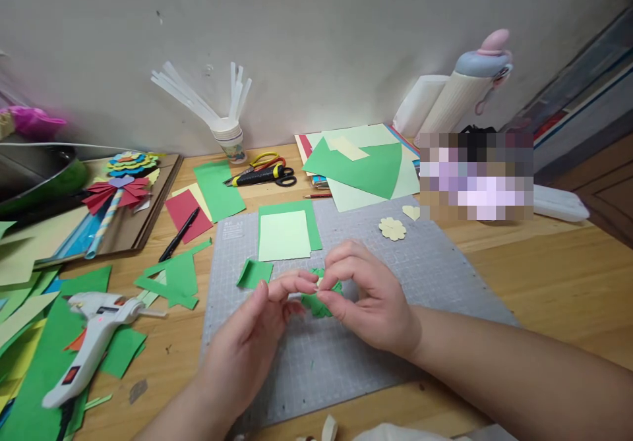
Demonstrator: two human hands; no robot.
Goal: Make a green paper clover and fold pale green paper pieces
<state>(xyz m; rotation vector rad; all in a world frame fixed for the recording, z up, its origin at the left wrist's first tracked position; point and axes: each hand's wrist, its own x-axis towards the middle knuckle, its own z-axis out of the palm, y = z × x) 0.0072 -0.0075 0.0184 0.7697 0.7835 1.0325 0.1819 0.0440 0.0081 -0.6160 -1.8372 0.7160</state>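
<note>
My right hand (368, 296) is closed in a pinch, thumb against index finger, with a tiny pale bit at the tips that I cannot make out. My left hand (254, 339) has its fingers stretched out and its thumb apart; its index fingertip meets the right hand's pinch. Beneath both hands lies a green scalloped paper flower (312, 306), partly covered by the fingers. To the left is a curled green paper piece (255, 273). A cream paper flower (392, 229) and a cream paper heart (411, 212) rest farther right on the grey cutting mat (395, 355).
A white hot glue gun (93, 342) lies on green paper scraps at left. Pale green squares (284, 235) sit on the mat. Behind are scissors (284, 176), a paper cup (231, 143) with white glue sticks, stacked paper (366, 167) and a bottle (459, 91).
</note>
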